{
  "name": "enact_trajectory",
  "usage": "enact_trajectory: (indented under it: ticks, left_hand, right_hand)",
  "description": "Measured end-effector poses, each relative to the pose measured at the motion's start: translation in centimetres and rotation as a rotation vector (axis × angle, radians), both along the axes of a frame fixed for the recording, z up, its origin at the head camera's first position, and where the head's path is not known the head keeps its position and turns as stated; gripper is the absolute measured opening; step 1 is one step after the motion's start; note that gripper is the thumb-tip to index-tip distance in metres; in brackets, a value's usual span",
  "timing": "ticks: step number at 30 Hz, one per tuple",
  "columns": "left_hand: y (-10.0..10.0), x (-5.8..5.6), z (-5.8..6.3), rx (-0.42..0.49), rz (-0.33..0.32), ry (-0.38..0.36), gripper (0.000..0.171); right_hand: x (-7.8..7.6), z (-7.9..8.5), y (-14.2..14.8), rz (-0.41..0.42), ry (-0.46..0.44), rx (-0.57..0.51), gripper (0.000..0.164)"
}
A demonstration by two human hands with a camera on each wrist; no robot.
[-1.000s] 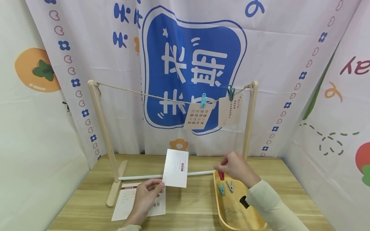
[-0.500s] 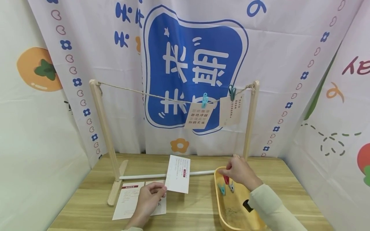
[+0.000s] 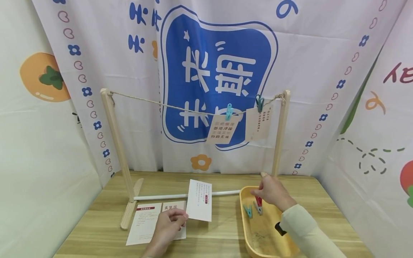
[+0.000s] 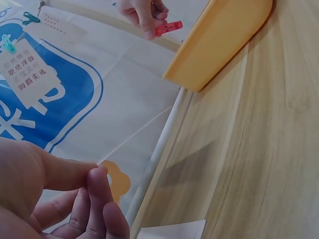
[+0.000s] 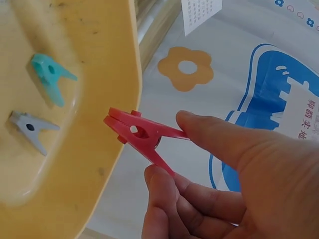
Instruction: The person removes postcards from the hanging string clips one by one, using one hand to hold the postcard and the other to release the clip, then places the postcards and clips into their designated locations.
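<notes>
My left hand (image 3: pixel 167 225) pinches a white printed card (image 3: pixel 199 200) by its lower left corner, holding it up over the table. In the left wrist view this card is nearly edge-on, a thin line from the fingertips. My right hand (image 3: pixel 274 193) is over the far end of a yellow tray (image 3: pixel 244 229). Its thumb and fingers pinch the handles of a red clothespin (image 5: pixel 139 134), whose tips are together. A teal clothespin (image 5: pixel 48 77) and a grey clothespin (image 5: pixel 31 128) lie inside the tray. Two more cards (image 3: pixel 143 224) lie flat under my left hand, one partly hidden by it.
A wooden frame (image 3: pixel 117 143) with a sagging twine line (image 3: pixel 155 102) stands at the back. A light blue clothespin (image 3: pixel 229 111) and a dark green clothespin (image 3: pixel 259 103) hold two hanging cards (image 3: pixel 222 129). A white rod (image 3: pixel 158 197) crosses between the posts' feet. Printed cloth surrounds the table.
My left hand has lowered the card and shifted slightly right. My right hand has moved right and a little away from the tray's left rim, still pinching the red clothespin.
</notes>
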State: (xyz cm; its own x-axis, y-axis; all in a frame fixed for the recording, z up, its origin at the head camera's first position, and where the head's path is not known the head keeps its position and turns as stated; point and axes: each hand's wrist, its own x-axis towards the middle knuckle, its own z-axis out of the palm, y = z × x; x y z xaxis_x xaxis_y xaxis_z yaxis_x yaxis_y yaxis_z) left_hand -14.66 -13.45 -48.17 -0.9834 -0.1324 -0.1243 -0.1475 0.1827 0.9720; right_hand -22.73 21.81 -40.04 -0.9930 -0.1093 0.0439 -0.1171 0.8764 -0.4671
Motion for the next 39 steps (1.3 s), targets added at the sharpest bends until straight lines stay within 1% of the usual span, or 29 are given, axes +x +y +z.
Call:
enact_trajectory:
  ticks: [5,13,20,23,27,32,39]
  left_hand:
    - [0.0,0.1,-0.4,-0.001,-0.025,-0.028,0.018]
    - [-0.3,0.5,-0.7,0.015,-0.092,-0.035,0.019]
    - [-0.3,0.6,-1.2,0.044,-0.126,-0.06,0.016]
    - [-0.3,0.5,-1.4,0.051,-0.134,-0.058,0.017]
    - [-0.2,0.5,-1.7,0.041,-0.127,-0.052,0.02]
    - [-0.1,0.7,-1.7,0.032,-0.113,-0.049,0.019]
    - [0.0,0.8,-1.8,0.009,-0.114,-0.042,0.019]
  right_hand:
    - [-0.3,-0.3,0.5,-0.015,-0.027,0.009,0.041]
    - [-0.7,-0.7,1.1,-0.034,-0.064,0.005,0.049]
    - [-1.1,-1.5,1.8,-0.045,-0.045,0.045,0.037]
    - [-1.2,-1.8,2.1,-0.049,-0.042,0.054,0.033]
    - [-1.4,-1.9,2.4,-0.064,-0.059,0.065,0.029]
    - [-1.5,-2.1,2.6,-0.076,-0.066,0.101,0.027]
    - [-1.8,-2.7,2.7,-0.08,-0.076,0.111,0.026]
